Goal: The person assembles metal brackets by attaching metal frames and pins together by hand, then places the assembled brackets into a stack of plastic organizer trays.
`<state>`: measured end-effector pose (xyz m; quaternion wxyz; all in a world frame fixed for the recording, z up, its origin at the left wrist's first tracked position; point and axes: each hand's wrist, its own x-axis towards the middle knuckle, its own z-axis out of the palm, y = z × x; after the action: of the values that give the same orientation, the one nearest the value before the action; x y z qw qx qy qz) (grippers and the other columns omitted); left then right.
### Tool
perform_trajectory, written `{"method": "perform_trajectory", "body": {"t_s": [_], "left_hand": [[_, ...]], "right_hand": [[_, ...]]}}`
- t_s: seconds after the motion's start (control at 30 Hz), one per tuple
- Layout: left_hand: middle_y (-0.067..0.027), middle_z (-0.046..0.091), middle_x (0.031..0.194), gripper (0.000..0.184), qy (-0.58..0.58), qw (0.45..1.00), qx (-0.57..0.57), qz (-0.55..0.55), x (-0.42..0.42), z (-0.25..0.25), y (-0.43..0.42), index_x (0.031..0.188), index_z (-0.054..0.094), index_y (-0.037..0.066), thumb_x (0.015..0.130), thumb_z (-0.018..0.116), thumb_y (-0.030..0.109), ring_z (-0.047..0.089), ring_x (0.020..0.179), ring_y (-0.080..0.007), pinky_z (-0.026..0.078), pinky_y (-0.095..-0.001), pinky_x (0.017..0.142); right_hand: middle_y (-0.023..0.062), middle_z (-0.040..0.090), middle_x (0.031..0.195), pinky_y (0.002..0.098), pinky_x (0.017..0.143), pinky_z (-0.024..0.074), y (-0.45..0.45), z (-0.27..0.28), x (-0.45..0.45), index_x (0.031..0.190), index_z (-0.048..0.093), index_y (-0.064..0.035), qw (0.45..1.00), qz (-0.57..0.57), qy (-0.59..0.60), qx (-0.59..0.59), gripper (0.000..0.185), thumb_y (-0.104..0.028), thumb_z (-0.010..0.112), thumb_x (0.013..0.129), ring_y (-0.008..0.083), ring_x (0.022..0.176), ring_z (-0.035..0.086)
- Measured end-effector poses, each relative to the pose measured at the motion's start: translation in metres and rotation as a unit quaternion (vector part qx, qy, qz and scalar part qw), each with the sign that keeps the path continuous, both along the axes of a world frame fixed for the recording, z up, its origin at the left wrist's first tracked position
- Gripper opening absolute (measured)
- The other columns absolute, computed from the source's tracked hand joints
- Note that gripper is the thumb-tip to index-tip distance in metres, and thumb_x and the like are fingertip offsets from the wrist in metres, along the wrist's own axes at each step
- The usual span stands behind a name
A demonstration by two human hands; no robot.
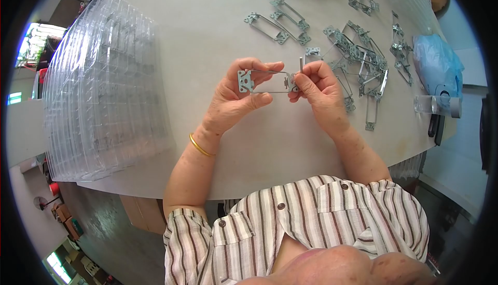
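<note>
My left hand point(228, 95) is closed on a small metal bracket frame point(244, 81), which has punched end plates joined by two thin rods. Its left plate lies against the fingers, and the thumb rests near the lower rod. At the frame's other end, my right hand point(322, 94) pinches the right plate between thumb and fingers. A short metal rod point(301, 65) sticks up beside the right fingertips; I cannot tell whether it is part of the frame. Just behind the right hand lies another bracket plate point(313, 52).
Several similar metal frames point(363, 59) are heaped on the table point(207, 30) at the right and back. Stacked clear plastic trays point(109, 93) stand at the left. A blue plastic bag point(438, 59) and a clear bottle point(436, 106) are at the right edge.
</note>
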<state>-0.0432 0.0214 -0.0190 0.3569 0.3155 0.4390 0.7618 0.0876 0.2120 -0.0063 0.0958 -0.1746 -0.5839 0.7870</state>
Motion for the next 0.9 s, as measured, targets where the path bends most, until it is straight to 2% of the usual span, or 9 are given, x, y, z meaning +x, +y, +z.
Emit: {"method": "perform_trajectory", "body": {"t_s": [0.13, 0.23, 0.33, 0.43, 0.53, 0.7, 0.8, 0.9], "left_hand": [[-0.0204, 0.06, 0.145, 0.042, -0.041, 0.999, -0.022, -0.016, 0.002, 0.011, -0.001, 0.135, 0.052, 0.005, 0.097, 0.072, 0.007, 0.059, 0.136, -0.0305, 0.05, -0.0441, 0.111], [-0.0284, 0.063, 0.137, 0.033, -0.111, 0.992, -0.013, -0.059, -0.004, 0.006, -0.006, 0.133, 0.05, 0.002, 0.107, 0.056, 0.021, 0.066, 0.126, -0.0383, 0.053, -0.0508, 0.107], [-0.0259, 0.07, 0.124, 0.028, -0.138, 0.985, -0.076, -0.075, -0.006, 0.01, -0.008, 0.122, 0.055, 0.002, 0.11, 0.05, 0.027, 0.074, 0.107, -0.0364, 0.061, -0.0458, 0.09], [-0.0234, 0.073, 0.111, 0.022, -0.151, 0.979, -0.099, -0.095, -0.006, 0.012, -0.007, 0.109, 0.058, 0.004, 0.109, 0.051, 0.024, 0.076, 0.094, -0.032, 0.063, -0.0397, 0.075], [-0.0226, 0.072, 0.113, 0.023, -0.154, 0.976, -0.103, -0.111, -0.007, 0.01, -0.008, 0.103, 0.061, 0.003, 0.109, 0.053, 0.024, 0.075, 0.091, -0.027, 0.062, -0.0366, 0.071], [-0.0229, 0.07, 0.121, 0.021, -0.154, 0.983, -0.085, -0.044, -0.006, 0.007, -0.008, 0.101, 0.064, 0.003, 0.108, 0.056, 0.021, 0.073, 0.093, -0.0219, 0.059, -0.0317, 0.069], [-0.0217, 0.07, 0.121, 0.017, -0.147, 0.986, -0.081, -0.026, -0.008, 0.003, -0.008, 0.101, 0.065, 0.004, 0.108, 0.056, 0.017, 0.071, 0.093, -0.0195, 0.056, -0.0303, 0.071], [-0.0201, 0.07, 0.12, 0.014, -0.131, 0.988, -0.077, -0.026, -0.007, 0.002, -0.007, 0.101, 0.065, 0.004, 0.107, 0.058, 0.014, 0.069, 0.092, -0.0171, 0.054, -0.0295, 0.073]], "right_hand": [[0.0071, 0.07, 0.099, 0.0284, 0.077, 0.0604, 0.005, -0.001, 0.001, 0.112, 0.056, -0.0033, 0.991, -0.026, 0.086, 0.094, 0.012, -0.008, 0.065, 0.105, 0.0133, 0.086, 0.071], [0.0072, 0.069, 0.101, 0.0265, 0.077, 0.0601, 0.003, 0.001, 0.001, 0.112, 0.056, -0.0021, 0.975, -0.031, 0.135, 0.175, 0.014, -0.003, 0.067, 0.103, 0.0121, 0.087, 0.07], [0.0076, 0.068, 0.101, 0.0258, 0.077, 0.06, 0.005, -0.004, 0.004, 0.113, 0.055, -0.001, 0.949, -0.016, 0.167, 0.267, 0.017, 0.001, 0.068, 0.101, 0.0117, 0.088, 0.071], [0.0081, 0.069, 0.1, 0.0262, 0.075, 0.0589, 0.006, -0.006, 0.004, 0.113, 0.056, -0.0005, 0.94, -0.01, 0.172, 0.294, 0.018, 0.001, 0.068, 0.101, 0.0123, 0.088, 0.071], [0.0083, 0.069, 0.1, 0.0267, 0.073, 0.0568, 0.005, -0.005, 0.002, 0.113, 0.058, -0.0008, 0.943, -0.031, 0.154, 0.293, 0.015, -0.001, 0.068, 0.102, 0.0132, 0.086, 0.071], [0.0077, 0.071, 0.098, 0.0274, 0.071, 0.0546, 0.009, -0.001, 0.001, 0.111, 0.064, -0.0012, 0.921, -0.079, 0.126, 0.361, 0.011, -0.003, 0.068, 0.102, 0.0128, 0.082, 0.068], [0.0067, 0.07, 0.095, 0.0268, 0.07, 0.0535, 0.004, 0.01, 0.003, 0.109, 0.066, -0.0012, 0.917, -0.057, 0.104, 0.382, 0.01, -0.001, 0.069, 0.1, 0.0118, 0.08, 0.066], [0.0057, 0.069, 0.092, 0.0264, 0.067, 0.0519, 0.0, 0.013, 0.004, 0.108, 0.066, -0.0017, 0.933, -0.033, 0.082, 0.348, 0.009, -0.001, 0.068, 0.099, 0.0105, 0.078, 0.065]]}}
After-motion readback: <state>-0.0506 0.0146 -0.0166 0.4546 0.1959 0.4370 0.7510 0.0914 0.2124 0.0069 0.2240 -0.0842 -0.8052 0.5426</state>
